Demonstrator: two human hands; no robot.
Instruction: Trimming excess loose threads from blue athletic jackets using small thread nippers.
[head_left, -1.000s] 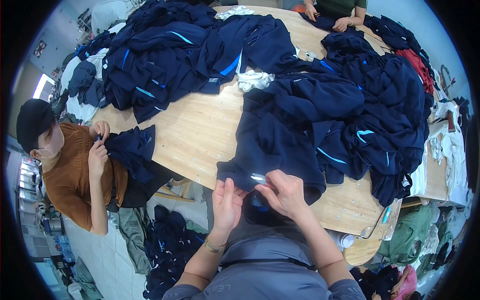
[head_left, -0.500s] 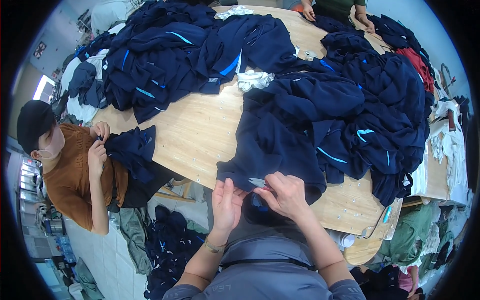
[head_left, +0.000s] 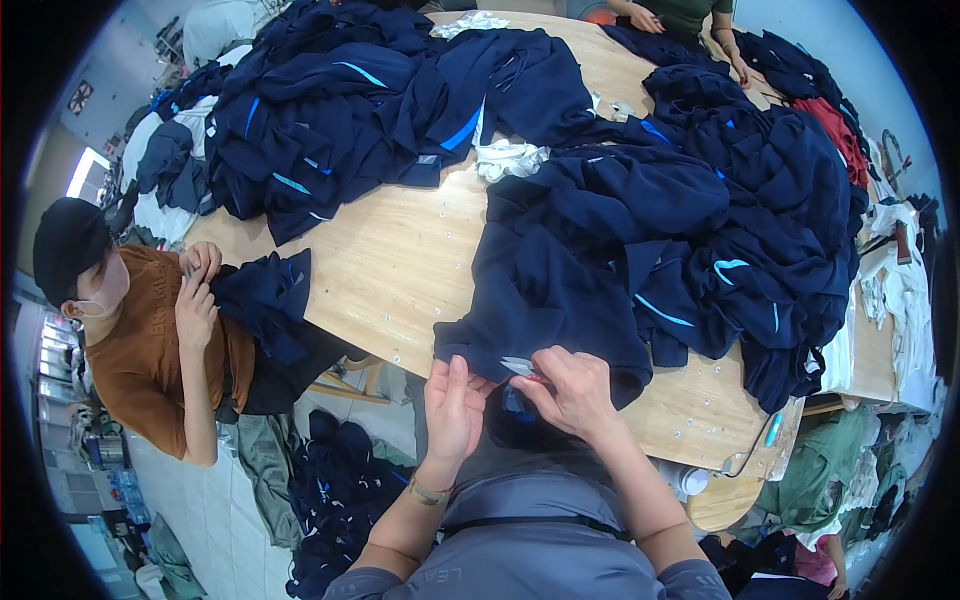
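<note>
A navy garment (head_left: 545,285) lies over the near edge of the wooden table in front of me. My left hand (head_left: 455,412) grips its near edge between thumb and fingers, and the cloth there hangs partly off the table. In my right hand (head_left: 572,392) is a pair of thread snips (head_left: 516,366) with silvery blades and a bit of red at the handle. Their blades stand slightly apart over the cloth, pointing toward my left fingers. My right fingers cover most of the handle.
Heaps of navy garments with blue trim cover the wooden table (head_left: 400,265) at left (head_left: 330,130) and right (head_left: 760,190). White cloth scraps (head_left: 510,160) lie between them. A masked person (head_left: 150,330) handles navy cloth at left; another person (head_left: 690,20) stands across the table.
The snips' blades have parted a little, while my hands stay nearly in place. Across the table the other person's hands have shifted; the person at left has moved their fingers slightly.
</note>
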